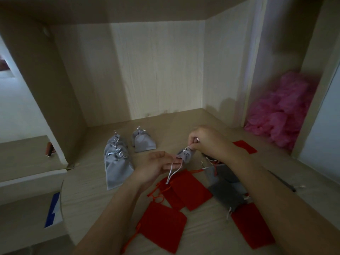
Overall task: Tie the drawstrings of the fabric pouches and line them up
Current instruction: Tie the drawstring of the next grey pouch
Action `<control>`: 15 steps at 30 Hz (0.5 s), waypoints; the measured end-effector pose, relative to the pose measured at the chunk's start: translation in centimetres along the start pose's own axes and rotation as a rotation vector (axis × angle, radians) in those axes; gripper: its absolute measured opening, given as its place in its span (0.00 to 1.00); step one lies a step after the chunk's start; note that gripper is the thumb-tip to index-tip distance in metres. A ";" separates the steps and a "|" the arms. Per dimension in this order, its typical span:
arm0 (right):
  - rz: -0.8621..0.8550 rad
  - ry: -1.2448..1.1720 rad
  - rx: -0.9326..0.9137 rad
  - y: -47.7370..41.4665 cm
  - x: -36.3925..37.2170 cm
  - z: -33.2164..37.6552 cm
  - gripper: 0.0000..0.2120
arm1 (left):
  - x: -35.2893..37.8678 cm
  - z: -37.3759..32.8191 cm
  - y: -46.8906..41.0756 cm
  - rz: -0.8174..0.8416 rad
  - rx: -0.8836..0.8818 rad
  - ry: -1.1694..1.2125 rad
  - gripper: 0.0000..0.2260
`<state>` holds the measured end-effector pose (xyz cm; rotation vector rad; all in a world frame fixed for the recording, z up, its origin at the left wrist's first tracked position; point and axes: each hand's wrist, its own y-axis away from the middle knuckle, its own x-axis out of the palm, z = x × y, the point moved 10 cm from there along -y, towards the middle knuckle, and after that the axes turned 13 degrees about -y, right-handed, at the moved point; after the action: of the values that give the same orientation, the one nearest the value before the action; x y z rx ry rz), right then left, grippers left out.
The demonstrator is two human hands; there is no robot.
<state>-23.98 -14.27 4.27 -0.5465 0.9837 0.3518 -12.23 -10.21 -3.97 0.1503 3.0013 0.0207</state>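
Work surface: a pale wooden desk [202, 236] set in a recess. A small grey pouch [184, 155] is held above its middle, neck gathered. The left hand [158, 162] is palm-up with fingers straight, and the pouch rests against the fingertips. The right hand [204, 140] is curled, pinching the white drawstring [170, 173] just above the pouch neck. The cord's loose loop hangs over the left fingers toward the red pouches [187, 190] lying flat below. Further red ones lie near the front edge and behind the right wrist. The tied grey pouches [116, 161] lie overlapped in a line at left, with a separate tied pouch [142, 142] just beside them. The dark grey pouches [226, 188] lie under the right forearm, partly hidden by it. Pink crumpled material [281, 115] fills the right-hand compartment, well apart. A blue-and-white item [54, 208] sits at lower left; what it is cannot be told
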 end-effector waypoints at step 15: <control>-0.113 0.005 -0.047 0.4 -0.7 0.9 0.05 | 0.3 0.2 0.0 0.090 -0.070 0.161 0.08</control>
<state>-23.90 -13.46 5.22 -0.6435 0.9463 0.2734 -12.54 -10.13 -4.26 0.2896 3.1457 0.1537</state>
